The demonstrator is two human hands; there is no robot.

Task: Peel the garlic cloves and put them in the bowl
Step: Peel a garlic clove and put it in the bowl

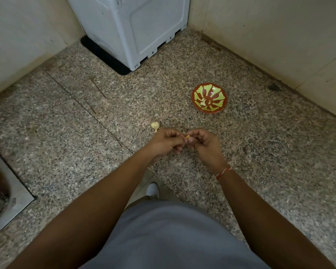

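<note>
Beside both hands' grip, garlic bulb (155, 125), bowl (209, 98) beyond, grey appliance (132, 30)

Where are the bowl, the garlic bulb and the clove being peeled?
bowl (222, 89): head view, upper right rim.
garlic bulb (155, 125): head view, its rounded body.
clove (187, 136): head view, tip showing between the fingers.

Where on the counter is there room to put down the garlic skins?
Bare granite counter lies between the right hand and the right wall, below the red-and-green bowl. Another wide bare patch runs left of the garlic bulb, towards the steel sink. It is crowded where both hands pinch the clove, with the left hand beside the bulb.
</note>
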